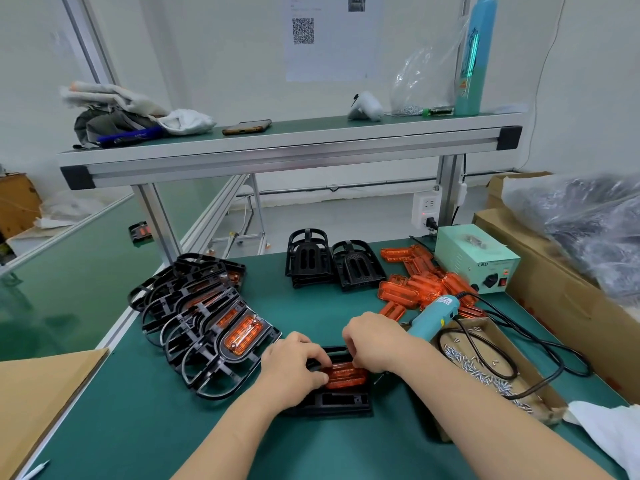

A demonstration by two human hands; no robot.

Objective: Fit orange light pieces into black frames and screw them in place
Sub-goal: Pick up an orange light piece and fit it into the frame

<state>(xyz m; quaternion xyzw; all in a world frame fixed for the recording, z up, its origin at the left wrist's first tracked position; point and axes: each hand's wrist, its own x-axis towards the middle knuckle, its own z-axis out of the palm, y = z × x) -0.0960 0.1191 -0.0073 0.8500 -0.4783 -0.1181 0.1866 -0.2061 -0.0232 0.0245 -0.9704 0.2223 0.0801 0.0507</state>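
Lower centre: black frame [332, 405] flat on green desk [173, 438], orange light piece [346, 377] on its middle. Left hand [294, 367] fingers curled, pinching piece's left end; right hand [374, 344] fingers curled over its upper right edge. Right: screw tray [540, 400], teal screwdriver [433, 317] at its far corner. Left: fanned finished frames [207, 327]. Farther back: loose orange pieces [415, 285], empty frames [332, 265]

Small assembly workshop — aluminium-framed workbench [291, 157], electric screwdriver [434, 315], screws [485, 367].

Bright, even light here, only soft shadows. The crinkled clear plastic bag [588, 220] at far right smears into blur, and the long aluminium shelf rail [277, 157] bows, wide-angle.
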